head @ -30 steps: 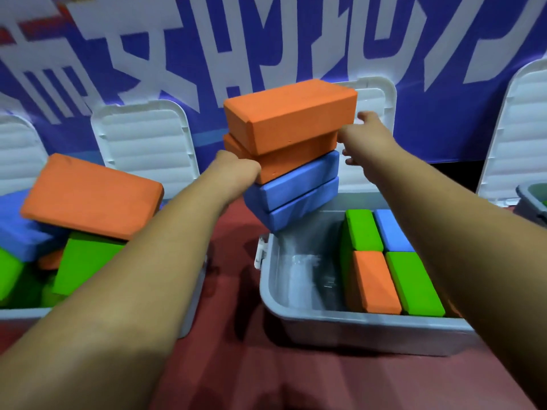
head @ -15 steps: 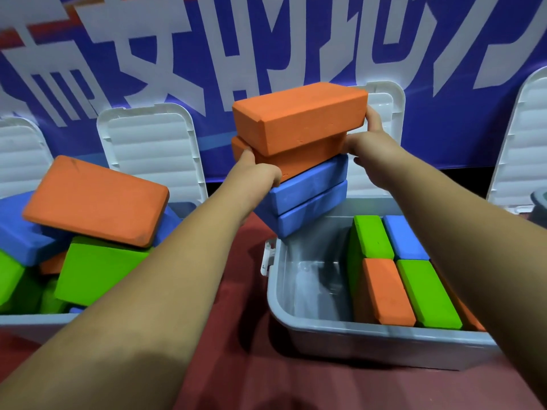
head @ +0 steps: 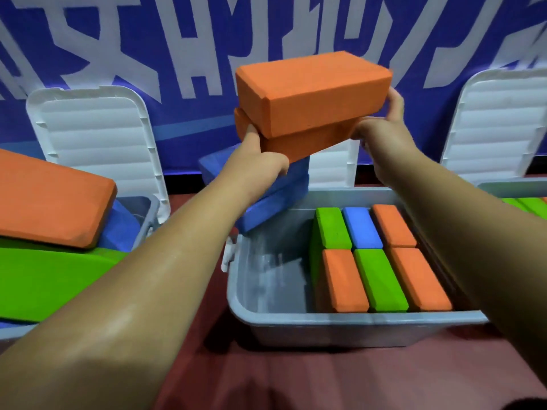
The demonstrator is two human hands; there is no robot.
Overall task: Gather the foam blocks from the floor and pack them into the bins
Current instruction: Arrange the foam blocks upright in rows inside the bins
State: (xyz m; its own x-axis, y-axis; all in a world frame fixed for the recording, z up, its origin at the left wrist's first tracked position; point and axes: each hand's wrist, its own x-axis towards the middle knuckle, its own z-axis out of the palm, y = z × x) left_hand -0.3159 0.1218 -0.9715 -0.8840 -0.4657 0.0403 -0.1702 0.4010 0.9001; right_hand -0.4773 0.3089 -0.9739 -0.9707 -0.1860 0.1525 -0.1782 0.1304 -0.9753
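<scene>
Two orange foam blocks, one on the other, are held in the air between both hands. My left hand grips the left end of the lower one. My right hand holds the right ends. Below them two blue foam blocks lean on the back left corner of the grey middle bin. In the right part of that bin stand several green, blue and orange blocks packed on edge. Its left part is bare.
A left bin is piled with a big orange block, a green one and blue ones. White lids stand open against a blue banner wall. A third bin shows at the right. The floor is dark red.
The two orange blocks have lifted off the blue blocks and moved right. The blue blocks stayed at the bin's corner. The view has come closer to the middle bin.
</scene>
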